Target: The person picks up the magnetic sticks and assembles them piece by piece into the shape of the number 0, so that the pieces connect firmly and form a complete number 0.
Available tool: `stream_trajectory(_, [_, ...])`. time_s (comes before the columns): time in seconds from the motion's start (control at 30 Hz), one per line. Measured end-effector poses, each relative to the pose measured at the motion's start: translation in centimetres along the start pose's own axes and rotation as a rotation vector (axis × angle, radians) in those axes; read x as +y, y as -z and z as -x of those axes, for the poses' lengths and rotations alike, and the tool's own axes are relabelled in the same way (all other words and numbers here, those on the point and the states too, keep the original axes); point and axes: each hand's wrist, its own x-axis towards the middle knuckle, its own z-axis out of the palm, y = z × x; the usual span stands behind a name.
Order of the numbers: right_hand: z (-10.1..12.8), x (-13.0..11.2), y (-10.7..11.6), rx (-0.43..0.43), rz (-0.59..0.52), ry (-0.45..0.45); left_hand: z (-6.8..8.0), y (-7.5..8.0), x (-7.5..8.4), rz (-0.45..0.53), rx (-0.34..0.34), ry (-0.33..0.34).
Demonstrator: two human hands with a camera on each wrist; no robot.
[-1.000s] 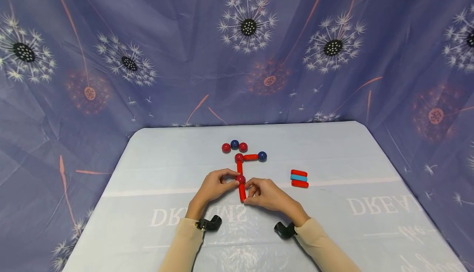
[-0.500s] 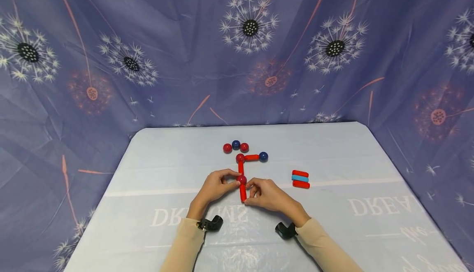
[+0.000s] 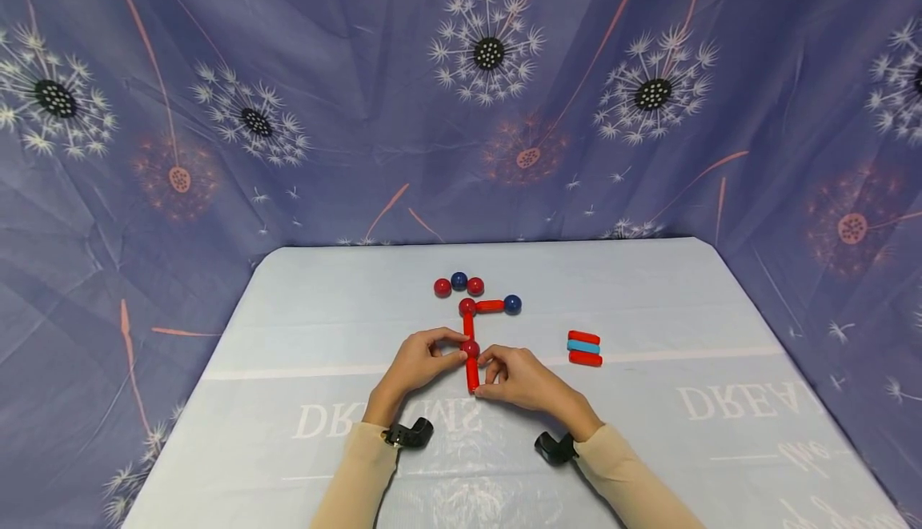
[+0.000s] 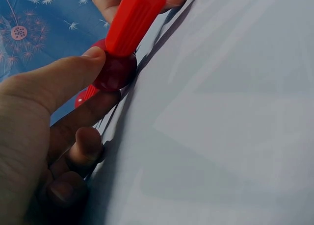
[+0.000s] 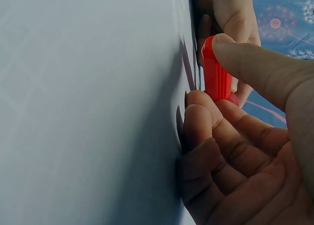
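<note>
A chain of red sticks and balls lies on the pale blue table. My left hand pinches the dark red ball at the chain's middle joint. My right hand pinches the near red stick that meets this ball; the same stick shows in the left wrist view. Beyond the ball a second red stick runs up to another red ball, then a red stick leads right to a blue ball.
Three loose balls, red, blue and red, sit behind the chain. A stack of two red sticks and a light blue stick lies to the right. Dandelion-print cloth surrounds the table.
</note>
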Motion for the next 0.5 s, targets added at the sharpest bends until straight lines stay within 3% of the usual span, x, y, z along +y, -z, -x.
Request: stream_trajectory(0.5, [-0.08,0.03,-0.13,0.008,-0.013,0.013,0.06,0.10,0.07,-0.008,-0.004,0.013])
